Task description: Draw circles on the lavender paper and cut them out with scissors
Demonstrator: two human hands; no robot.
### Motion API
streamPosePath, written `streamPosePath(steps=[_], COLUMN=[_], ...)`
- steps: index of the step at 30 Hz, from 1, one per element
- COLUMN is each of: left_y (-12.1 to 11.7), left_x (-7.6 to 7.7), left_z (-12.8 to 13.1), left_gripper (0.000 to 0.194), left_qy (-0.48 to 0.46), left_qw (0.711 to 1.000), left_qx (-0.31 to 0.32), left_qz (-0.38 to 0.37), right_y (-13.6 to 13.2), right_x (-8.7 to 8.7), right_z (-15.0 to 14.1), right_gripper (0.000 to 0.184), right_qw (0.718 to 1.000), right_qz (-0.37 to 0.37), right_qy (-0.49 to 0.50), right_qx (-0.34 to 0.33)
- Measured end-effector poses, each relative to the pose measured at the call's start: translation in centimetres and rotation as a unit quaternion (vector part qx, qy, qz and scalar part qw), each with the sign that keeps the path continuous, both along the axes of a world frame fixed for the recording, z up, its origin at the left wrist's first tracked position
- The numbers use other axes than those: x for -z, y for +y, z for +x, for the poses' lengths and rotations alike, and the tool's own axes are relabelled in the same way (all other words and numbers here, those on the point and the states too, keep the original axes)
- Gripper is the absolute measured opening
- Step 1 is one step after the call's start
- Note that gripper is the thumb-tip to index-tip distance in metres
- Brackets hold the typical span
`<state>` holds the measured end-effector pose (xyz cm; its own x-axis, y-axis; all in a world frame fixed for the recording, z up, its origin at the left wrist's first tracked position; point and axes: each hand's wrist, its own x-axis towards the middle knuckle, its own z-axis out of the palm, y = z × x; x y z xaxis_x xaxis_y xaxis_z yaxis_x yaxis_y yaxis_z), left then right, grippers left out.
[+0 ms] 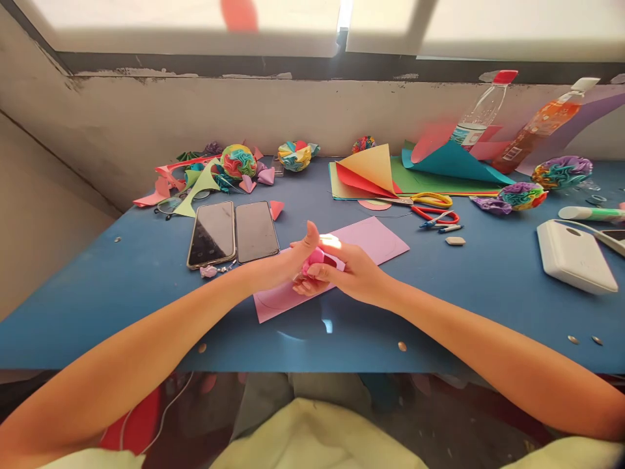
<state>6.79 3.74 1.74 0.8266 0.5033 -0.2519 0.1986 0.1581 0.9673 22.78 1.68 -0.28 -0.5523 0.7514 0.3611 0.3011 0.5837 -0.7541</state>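
Note:
My two hands meet over a sheet of pink paper (375,247) that lies aslant on the blue table and bears faint curved pencil lines. Between them is a small bright pink object (312,259) with a darker red part; the fingers cover most of it, so its kind does not show. My left hand (295,264) has its thumb raised and its fingers curled around the object from below. From the other side, my right hand (359,270) closes on it with thumb and fingers.
Two phones (256,231) lie left of the paper. Behind are ruffled paper balls (238,161), paper scraps (198,189), coloured sheets (368,172) and scissors (432,205). At right are an eraser (455,241), a white power bank (576,257) and two bottles (476,120).

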Motion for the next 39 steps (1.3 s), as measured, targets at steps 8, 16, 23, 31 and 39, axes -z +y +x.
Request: streamPosePath(steps=[8,16,23,31,39], left_y=[0.0,0.3,-0.2,-0.1,-0.1], left_x=[0.5,2.0,1.8,1.8,1.7], left_z=[-0.1,-0.2,-0.2,-0.3,-0.4], left_gripper=[0.080,0.057,0.074,0.073,0.075], left_qy=[-0.027,0.259,0.318,0.313,0.321], left_qw=[0.996,0.766,0.729,0.714,0.704], left_qx=[-0.054,-0.076,-0.001,0.013,0.022], left_qz=[0.062,0.584,0.606,0.626,0.633], right_y=[0.5,6.0,7.3,7.4,6.7], right_x=[0.4,1.1,2.7,2.2,1.9], right_z=[0.3,4.9,5.5,5.5,5.2], right_gripper=[0.018,0.020,0.022,0.028,0.030], right_qw=[0.996,0.953,0.965,0.972,0.972], right_qz=[-0.028,0.176,0.127,0.108,0.091], right_qy=[0.061,-0.035,-0.113,-0.092,-0.107], right_qx=[0.066,0.244,0.200,0.186,0.190])
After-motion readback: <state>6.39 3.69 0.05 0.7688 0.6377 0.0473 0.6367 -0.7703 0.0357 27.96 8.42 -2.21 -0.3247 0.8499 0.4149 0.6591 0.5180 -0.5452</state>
